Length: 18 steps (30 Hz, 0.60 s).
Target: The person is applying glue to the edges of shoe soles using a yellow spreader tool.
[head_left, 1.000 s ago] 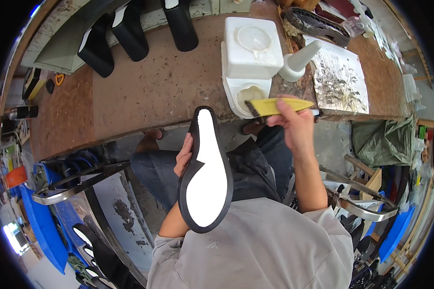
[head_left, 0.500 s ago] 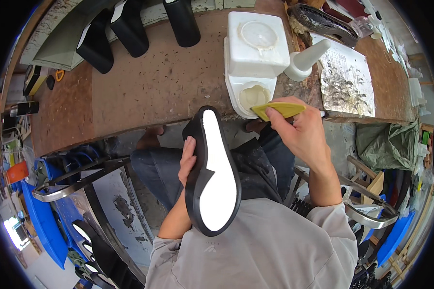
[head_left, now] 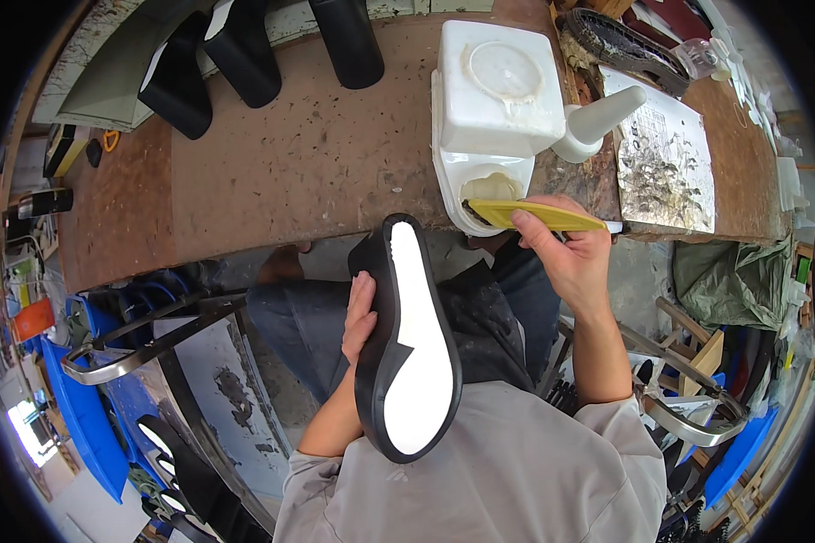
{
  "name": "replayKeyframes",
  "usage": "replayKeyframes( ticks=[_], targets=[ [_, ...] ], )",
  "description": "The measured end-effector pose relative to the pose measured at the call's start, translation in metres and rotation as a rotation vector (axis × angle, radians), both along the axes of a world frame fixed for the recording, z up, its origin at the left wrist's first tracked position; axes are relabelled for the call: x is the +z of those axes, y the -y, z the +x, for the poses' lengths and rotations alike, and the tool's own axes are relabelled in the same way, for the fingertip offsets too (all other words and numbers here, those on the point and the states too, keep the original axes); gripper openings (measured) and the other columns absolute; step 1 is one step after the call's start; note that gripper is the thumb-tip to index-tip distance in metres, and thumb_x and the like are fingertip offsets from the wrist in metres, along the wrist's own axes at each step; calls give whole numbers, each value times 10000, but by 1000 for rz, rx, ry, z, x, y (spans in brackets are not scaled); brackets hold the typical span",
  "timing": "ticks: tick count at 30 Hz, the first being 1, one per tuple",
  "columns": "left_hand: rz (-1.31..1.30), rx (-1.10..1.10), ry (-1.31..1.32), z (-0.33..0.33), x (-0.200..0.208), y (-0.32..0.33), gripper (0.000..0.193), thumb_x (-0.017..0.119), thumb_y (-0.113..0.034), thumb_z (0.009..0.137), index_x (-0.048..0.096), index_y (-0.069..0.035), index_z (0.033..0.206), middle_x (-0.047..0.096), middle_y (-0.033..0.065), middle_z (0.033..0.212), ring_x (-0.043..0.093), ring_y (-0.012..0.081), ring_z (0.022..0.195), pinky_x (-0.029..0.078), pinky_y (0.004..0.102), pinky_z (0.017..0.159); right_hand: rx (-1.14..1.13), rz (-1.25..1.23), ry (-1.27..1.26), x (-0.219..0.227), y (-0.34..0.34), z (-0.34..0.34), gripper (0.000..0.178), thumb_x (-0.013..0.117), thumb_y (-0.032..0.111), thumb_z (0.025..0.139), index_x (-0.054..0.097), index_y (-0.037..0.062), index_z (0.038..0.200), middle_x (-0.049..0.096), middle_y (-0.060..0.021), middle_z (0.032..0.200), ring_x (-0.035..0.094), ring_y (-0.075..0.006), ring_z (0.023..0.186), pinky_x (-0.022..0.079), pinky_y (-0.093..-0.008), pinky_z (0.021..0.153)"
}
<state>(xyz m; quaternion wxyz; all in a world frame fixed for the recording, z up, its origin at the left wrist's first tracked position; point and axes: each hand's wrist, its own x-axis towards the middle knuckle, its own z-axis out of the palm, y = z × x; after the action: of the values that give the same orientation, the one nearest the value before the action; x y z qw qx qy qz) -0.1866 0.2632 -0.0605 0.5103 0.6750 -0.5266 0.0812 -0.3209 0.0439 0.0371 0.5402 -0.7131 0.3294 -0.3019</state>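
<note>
My left hand grips a black wedge shoe sole from its left side. The sole stands tilted in front of my body, its white inner surface facing up, heel end toward the bench. Between thumb and fingers, my right hand pinches a yellow flat-handled brush. The dark tip of the brush reaches into the cup-like mouth of a white plastic glue dispenser, where pale liquid shows. My left thumb is hidden behind the sole.
Several black wedge soles stand along the back left of the brown bench. A white cone-tipped piece, a stained paper sheet and a dirty dark sole lie right of the dispenser. More soles rest on the lower left.
The yellow brush has turned, its handle now reaching farther right, while its tip stays at the dispenser's mouth. In the picture, the sole and dispenser sit slightly lower and farther right.
</note>
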Motion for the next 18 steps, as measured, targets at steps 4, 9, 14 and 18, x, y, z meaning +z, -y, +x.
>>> replayKeyframes(
  ticks=[4, 9, 14, 18],
  targets=[
    [-4, -30, 4, 2, 1, -2, 826, 838, -174, 711, 278, -16, 1297, 398, 275, 1365, 432, 381, 1292, 340, 448, 1087, 23, 216, 29, -3, 5, 0, 135, 673, 40, 859, 661, -52, 957, 655, -73, 803, 578, -92, 605, 458, -212, 554],
    [-1, -17, 55, 6, 11, -3, 836, 836, -180, 715, 271, -12, 1308, 397, 274, 1366, 430, 378, 1294, 339, 445, 1087, -61, 391, 147, 7, 14, -10, 118, 681, 67, 857, 666, -32, 920, 650, -34, 725, 564, -72, 575, 447, -207, 541],
    [-47, 41, 161, 8, 15, -11, 839, 842, -175, 705, 272, -21, 1301, 390, 265, 1369, 428, 374, 1295, 360, 433, 1073, 108, 519, 230, 51, -12, -36, 133, 667, 33, 843, 640, -65, 930, 656, -116, 758, 596, -125, 564, 475, -237, 513],
    [-88, -17, 35, -1, 17, -22, 836, 835, -152, 700, 288, -10, 1315, 387, 259, 1370, 449, 365, 1274, 406, 406, 1039, 35, 408, 491, 78, -51, -29, 134, 657, 11, 835, 631, -76, 933, 650, -152, 773, 609, -148, 567, 479, -245, 501]
  ],
)
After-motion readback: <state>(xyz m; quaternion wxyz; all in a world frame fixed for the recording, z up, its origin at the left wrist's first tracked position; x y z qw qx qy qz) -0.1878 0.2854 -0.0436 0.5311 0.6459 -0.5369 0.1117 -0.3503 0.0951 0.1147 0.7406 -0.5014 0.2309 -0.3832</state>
